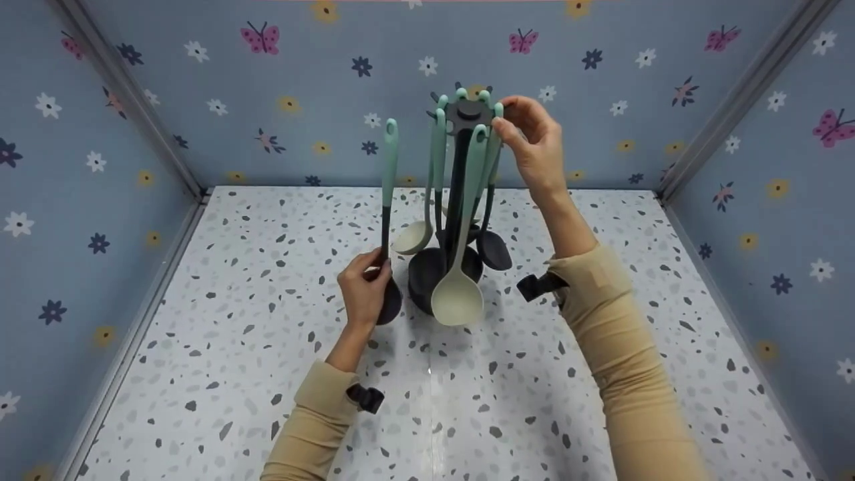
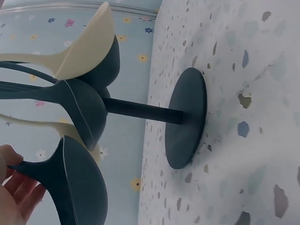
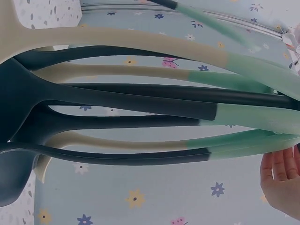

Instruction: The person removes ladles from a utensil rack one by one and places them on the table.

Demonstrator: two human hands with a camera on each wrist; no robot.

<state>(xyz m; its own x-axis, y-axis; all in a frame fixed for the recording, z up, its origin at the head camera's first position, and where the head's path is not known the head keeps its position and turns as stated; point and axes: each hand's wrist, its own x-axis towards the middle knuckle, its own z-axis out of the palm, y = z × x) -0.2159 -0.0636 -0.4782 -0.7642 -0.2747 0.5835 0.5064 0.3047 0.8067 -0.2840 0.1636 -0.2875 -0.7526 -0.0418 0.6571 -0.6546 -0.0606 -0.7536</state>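
My left hand (image 1: 364, 290) pinches the dark neck of a ladle (image 1: 391, 167) with a mint-green handle end, upright and apart from the rack. Its dark bowl (image 2: 84, 183) hangs low in the left wrist view. To its right stands a black utensil rack (image 1: 469, 113) with several green-handled utensils hanging around its post. At the rack's top right, my right hand (image 1: 538, 150) has thumb and fingers about the handle end of a hanging dark spoon (image 1: 495, 250). In the right wrist view, the fingers (image 3: 279, 168) show beside that green handle; their far ends are partly hidden.
A large cream spoon (image 1: 457, 300) hangs at the rack's front, and a cream ladle (image 1: 413, 238) at its left. The round black base (image 2: 185, 119) rests on the speckled tabletop (image 1: 267, 374). Patterned panels (image 1: 401, 60) enclose the back and sides.
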